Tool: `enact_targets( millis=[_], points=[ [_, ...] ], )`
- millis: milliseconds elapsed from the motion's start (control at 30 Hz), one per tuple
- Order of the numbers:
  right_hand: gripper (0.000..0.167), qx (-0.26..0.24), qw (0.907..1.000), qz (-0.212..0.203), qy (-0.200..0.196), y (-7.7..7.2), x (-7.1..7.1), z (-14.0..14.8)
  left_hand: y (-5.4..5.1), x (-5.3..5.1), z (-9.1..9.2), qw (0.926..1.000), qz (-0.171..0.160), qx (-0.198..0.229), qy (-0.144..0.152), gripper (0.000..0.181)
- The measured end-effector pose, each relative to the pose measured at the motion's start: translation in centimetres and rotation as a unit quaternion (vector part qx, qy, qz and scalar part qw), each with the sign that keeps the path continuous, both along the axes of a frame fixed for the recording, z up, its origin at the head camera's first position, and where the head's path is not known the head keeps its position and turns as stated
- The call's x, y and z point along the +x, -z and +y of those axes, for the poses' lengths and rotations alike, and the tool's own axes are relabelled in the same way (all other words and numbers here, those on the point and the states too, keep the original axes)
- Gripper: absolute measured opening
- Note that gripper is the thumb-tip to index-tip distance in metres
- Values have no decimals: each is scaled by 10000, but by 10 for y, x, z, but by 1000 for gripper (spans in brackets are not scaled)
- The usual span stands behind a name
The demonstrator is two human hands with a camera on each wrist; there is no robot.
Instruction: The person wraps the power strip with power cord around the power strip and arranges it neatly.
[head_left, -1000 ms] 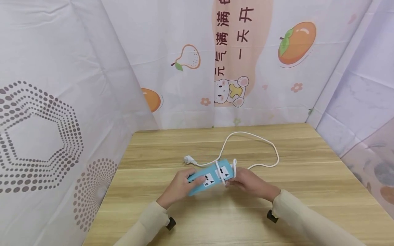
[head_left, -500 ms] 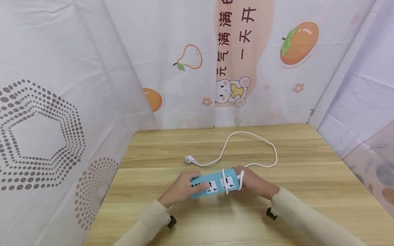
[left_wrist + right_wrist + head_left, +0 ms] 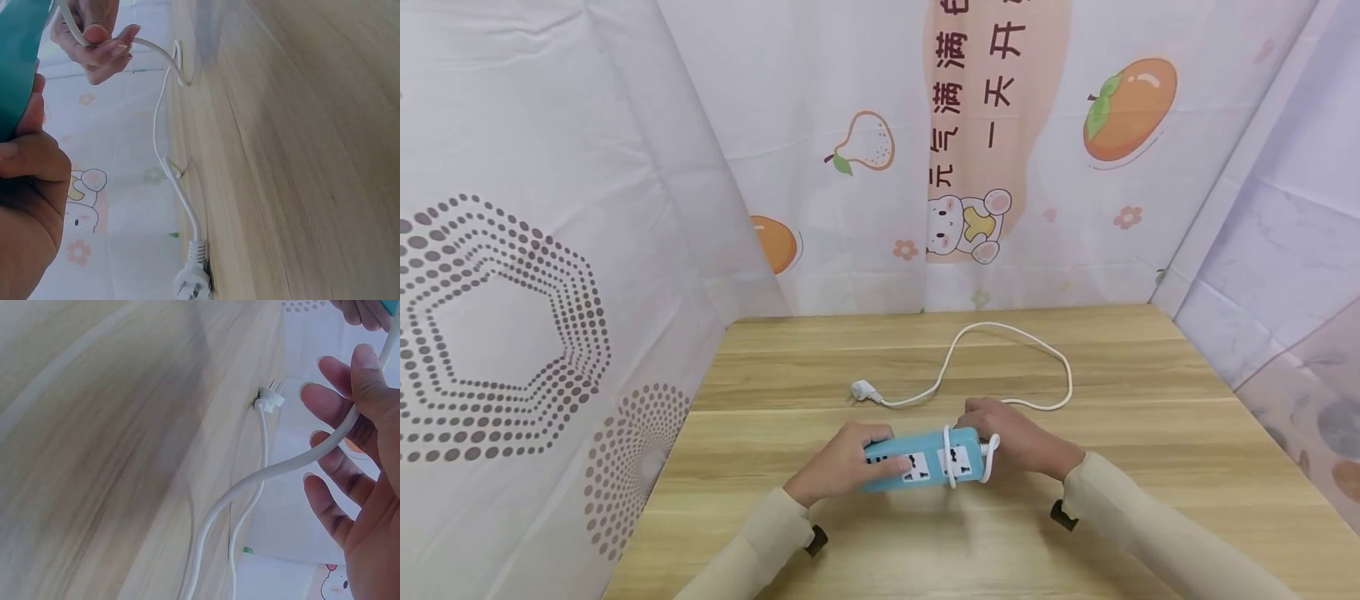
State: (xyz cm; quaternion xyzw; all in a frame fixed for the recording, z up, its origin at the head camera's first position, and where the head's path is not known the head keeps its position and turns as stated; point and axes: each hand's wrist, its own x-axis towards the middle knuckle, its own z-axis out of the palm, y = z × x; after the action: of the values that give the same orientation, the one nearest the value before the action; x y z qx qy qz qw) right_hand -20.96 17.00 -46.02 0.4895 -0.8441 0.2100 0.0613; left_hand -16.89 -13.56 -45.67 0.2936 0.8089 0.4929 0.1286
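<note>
A light blue power strip (image 3: 931,462) with white sockets is held above the table by my left hand (image 3: 838,467), its thumb lying across the top face. White cord wraps once around the strip's right end and loops there. Beside that end, my right hand (image 3: 1018,437) pinches the white cord (image 3: 275,470) between thumb and fingers; the other fingers are spread in the right wrist view. From this hand the cord runs in a wide loop over the table to a white plug (image 3: 863,390). The strip's underside is hidden in the head view.
The wooden table (image 3: 760,367) ends at a printed white curtain (image 3: 820,233) at the back. More curtains hang at the left and right. A dark band piece (image 3: 1063,515) shows under the right sleeve.
The strip has turned from a slant to nearly level and come slightly nearer and to the right. My right hand has shifted off its end. The cord loop has slid slightly left.
</note>
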Motion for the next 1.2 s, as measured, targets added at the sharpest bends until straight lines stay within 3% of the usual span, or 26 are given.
enact_targets(
  millis=[100, 233, 333, 500, 600, 667, 833, 1200],
  points=[
    [22, -5, 9999, 79, -131, -1, -1, 1, -1, 1, 0, 9999, -18, 63, 145, 32],
    [6, -31, 9995, 224, -202, -3, -3, 2, -2, 1, 0, 9991, -3, 24, 433, 26],
    [10, -38, 9995, 226, -215, -5, -3, 2, -2, 1, 0, 9982, 26, -84, 587, 26],
    [6, -5, 9992, 359, -163, -8, -4, -1, 0, 0, -1, 9974, 124, -284, 655, 27],
    [7, -39, 9989, 454, -113, -10, -5, -2, 2, -2, -1, 9957, 399, -558, 628, 30],
    [8, -70, 9987, 501, -94, -11, -5, -3, 3, -2, 0, 9921, 732, -846, 570, 35],
    [9, -66, 9975, 698, -52, -13, -3, -5, 5, -2, 5, 9754, 1546, -1532, 351, 43],
    [9, 72, 9977, 628, 227, -20, 1, -11, 10, -2, 8, 9535, 2053, -2199, -186, 51]
  ],
)
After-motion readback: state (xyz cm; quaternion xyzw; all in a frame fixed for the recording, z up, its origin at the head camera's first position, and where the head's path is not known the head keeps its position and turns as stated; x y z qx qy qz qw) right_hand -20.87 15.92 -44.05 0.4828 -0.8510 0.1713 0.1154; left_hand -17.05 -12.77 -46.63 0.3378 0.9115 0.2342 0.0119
